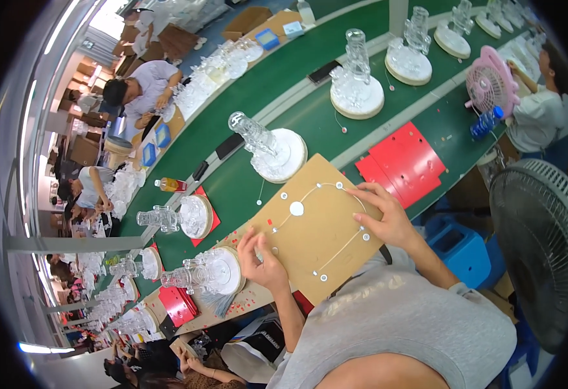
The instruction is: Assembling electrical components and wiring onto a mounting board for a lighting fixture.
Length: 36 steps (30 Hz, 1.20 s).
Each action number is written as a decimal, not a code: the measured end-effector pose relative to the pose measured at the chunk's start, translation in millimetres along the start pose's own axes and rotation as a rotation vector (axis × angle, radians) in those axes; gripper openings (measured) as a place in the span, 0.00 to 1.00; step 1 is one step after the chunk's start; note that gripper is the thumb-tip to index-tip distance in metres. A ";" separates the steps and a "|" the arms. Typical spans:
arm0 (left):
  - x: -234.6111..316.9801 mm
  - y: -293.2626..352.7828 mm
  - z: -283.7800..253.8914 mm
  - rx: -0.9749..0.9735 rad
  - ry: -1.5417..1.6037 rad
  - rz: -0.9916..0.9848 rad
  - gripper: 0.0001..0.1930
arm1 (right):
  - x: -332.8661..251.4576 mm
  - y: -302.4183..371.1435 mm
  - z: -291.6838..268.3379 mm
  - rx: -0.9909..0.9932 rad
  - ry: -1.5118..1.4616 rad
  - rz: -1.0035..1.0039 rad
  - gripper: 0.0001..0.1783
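A flat brown board (323, 249) lies tilted in front of me, partly over the table's near edge. Along it runs a thin pale wire, fixed at several points, with small white round pieces and one larger white disc (297, 208). My left hand (262, 261) is at the board's left edge, fingers curled by a small round piece; it seems to grip the edge, though the fingertips are partly hidden. Over the right edge lies my right hand (386, 217), thumb and fingers spread apart beside the wire, with nothing visible between them.
Clear ornaments on round white bases (282, 155) stand along the green conveyor (310, 120). Red sheets (402, 162) lie to the right, near a pink fan (491, 81) and blue-capped bottle (487, 122). A black fan (540, 253) and blue stool (459, 256) are close by. Other people work around the line.
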State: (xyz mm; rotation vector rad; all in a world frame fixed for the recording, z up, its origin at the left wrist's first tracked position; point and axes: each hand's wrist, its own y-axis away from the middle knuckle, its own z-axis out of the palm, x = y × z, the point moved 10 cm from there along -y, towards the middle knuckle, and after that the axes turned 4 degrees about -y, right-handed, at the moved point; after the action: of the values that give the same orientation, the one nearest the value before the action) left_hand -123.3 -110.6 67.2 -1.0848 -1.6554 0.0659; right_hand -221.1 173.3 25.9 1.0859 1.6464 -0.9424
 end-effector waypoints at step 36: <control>-30.1 -25.8 28.8 -0.362 0.382 -0.055 0.08 | -31.0 49.1 13.1 0.403 0.235 -0.019 0.16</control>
State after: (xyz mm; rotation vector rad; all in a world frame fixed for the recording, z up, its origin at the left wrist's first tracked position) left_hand -162.5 -132.4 47.5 -1.2309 -1.3758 -0.4663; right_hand -165.4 169.5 46.4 1.5015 1.6954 -1.2323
